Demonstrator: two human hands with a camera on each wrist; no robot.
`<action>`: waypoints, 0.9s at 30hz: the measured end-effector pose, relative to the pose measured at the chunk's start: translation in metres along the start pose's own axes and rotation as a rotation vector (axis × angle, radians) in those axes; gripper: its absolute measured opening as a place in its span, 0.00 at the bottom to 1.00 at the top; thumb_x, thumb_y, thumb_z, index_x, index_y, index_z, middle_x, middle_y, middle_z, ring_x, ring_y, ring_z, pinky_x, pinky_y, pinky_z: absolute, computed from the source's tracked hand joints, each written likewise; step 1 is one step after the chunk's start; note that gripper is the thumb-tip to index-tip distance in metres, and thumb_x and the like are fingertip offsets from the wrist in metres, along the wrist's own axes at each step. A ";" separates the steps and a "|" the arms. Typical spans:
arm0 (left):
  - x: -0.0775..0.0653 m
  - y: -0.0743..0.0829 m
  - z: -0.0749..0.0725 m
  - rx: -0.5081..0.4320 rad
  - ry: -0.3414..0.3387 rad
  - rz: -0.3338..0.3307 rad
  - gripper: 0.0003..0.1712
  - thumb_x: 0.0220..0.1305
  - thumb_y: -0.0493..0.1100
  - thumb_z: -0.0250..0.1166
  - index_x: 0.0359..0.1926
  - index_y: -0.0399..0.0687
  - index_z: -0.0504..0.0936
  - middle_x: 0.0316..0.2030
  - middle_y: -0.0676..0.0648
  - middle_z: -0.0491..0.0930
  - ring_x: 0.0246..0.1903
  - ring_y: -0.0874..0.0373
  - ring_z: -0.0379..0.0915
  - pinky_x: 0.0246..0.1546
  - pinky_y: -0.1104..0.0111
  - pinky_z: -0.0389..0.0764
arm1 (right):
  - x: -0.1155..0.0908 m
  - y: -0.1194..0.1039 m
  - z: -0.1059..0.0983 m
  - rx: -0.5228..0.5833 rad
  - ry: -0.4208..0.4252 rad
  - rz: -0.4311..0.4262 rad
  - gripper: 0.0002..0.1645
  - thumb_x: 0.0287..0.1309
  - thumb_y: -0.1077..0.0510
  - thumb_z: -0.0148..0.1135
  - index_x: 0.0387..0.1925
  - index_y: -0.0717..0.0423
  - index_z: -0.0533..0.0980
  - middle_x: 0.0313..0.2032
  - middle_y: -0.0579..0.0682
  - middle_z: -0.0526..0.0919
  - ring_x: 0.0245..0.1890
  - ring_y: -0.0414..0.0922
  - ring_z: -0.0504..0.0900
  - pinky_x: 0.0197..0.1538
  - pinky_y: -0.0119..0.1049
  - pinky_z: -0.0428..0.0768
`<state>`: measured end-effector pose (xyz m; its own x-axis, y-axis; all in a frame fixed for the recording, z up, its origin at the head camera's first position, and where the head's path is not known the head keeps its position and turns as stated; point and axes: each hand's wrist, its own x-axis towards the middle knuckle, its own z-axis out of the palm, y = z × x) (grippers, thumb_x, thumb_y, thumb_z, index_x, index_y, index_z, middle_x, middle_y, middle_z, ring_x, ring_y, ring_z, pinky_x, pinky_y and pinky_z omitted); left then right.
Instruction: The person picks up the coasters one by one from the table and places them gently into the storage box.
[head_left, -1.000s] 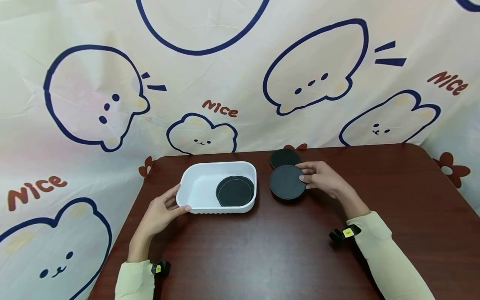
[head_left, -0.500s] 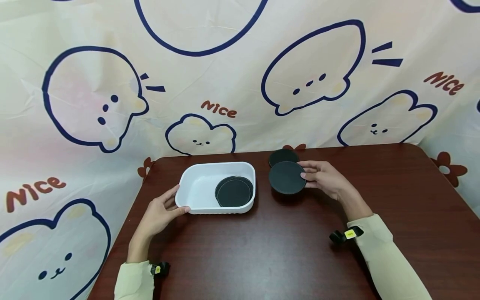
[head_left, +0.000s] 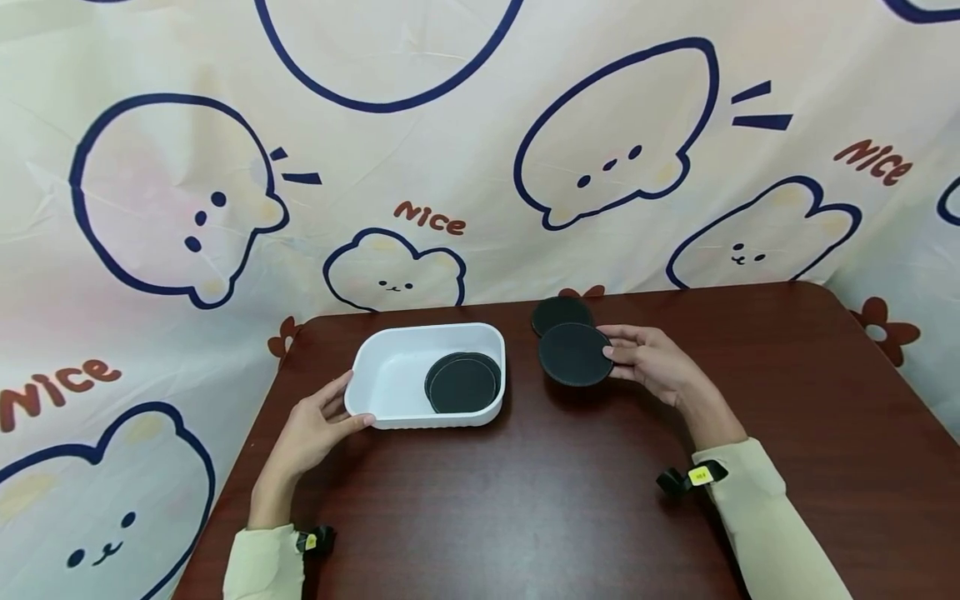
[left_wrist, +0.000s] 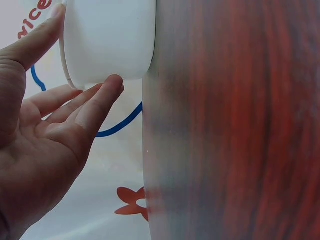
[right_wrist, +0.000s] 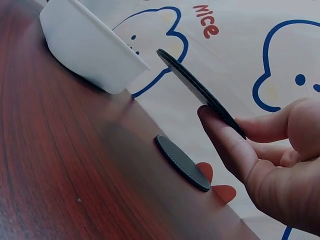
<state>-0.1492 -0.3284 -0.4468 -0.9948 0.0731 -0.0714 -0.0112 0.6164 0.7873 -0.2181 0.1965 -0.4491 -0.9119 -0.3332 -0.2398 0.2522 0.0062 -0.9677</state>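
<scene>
Brown table (head_left: 487, 517) | on it: white tub (head_left: 390, 375); black round coaster (head_left: 560, 312)

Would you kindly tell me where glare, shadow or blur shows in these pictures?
Head view: pale glare on the table, dark shadow below the held disc. Left wrist view: table grain blurred, the white tray showing little detail. Right wrist view: a soft grey patch on the table beside the lying disc.

Left hand (head_left: 313, 427): one, gripping, thumb set apart from fingers. Left arm (head_left: 262, 565): sleeved, reaching forward. Right hand (head_left: 654, 364): one, raised, pinching between thumb and fingers. Right arm (head_left: 780, 533): sleeved, slanting inward.
</scene>
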 end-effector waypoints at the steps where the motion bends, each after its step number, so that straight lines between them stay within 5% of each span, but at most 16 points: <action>1: 0.000 0.000 0.000 0.000 0.000 -0.001 0.56 0.65 0.51 0.79 0.85 0.44 0.59 0.79 0.32 0.65 0.72 0.37 0.74 0.59 0.59 0.86 | 0.000 0.000 0.001 0.008 0.001 -0.002 0.35 0.81 0.65 0.53 0.82 0.65 0.57 0.56 0.43 0.84 0.50 0.35 0.90 0.55 0.32 0.89; 16: 0.000 0.000 0.001 0.005 -0.003 -0.008 0.56 0.65 0.51 0.79 0.84 0.42 0.58 0.80 0.32 0.64 0.73 0.37 0.73 0.60 0.56 0.85 | -0.002 0.005 0.012 0.058 0.017 -0.036 0.36 0.80 0.65 0.56 0.82 0.66 0.58 0.54 0.44 0.84 0.49 0.35 0.90 0.53 0.31 0.89; 23: 0.000 0.000 0.000 0.016 -0.002 -0.006 0.56 0.66 0.50 0.79 0.84 0.42 0.58 0.80 0.31 0.64 0.73 0.36 0.73 0.60 0.56 0.85 | 0.000 0.003 0.018 0.065 0.032 -0.046 0.37 0.80 0.65 0.55 0.83 0.65 0.57 0.68 0.63 0.76 0.51 0.34 0.88 0.55 0.29 0.88; 27: 0.000 -0.001 0.000 0.018 -0.001 -0.001 0.56 0.66 0.50 0.79 0.84 0.42 0.58 0.80 0.31 0.64 0.72 0.36 0.73 0.60 0.55 0.85 | 0.001 0.002 0.022 0.083 0.041 -0.047 0.37 0.80 0.66 0.55 0.83 0.63 0.56 0.65 0.60 0.77 0.51 0.35 0.89 0.55 0.31 0.88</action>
<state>-0.1493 -0.3285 -0.4475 -0.9947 0.0729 -0.0729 -0.0106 0.6304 0.7762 -0.2110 0.1753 -0.4496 -0.9355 -0.2924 -0.1985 0.2329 -0.0875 -0.9686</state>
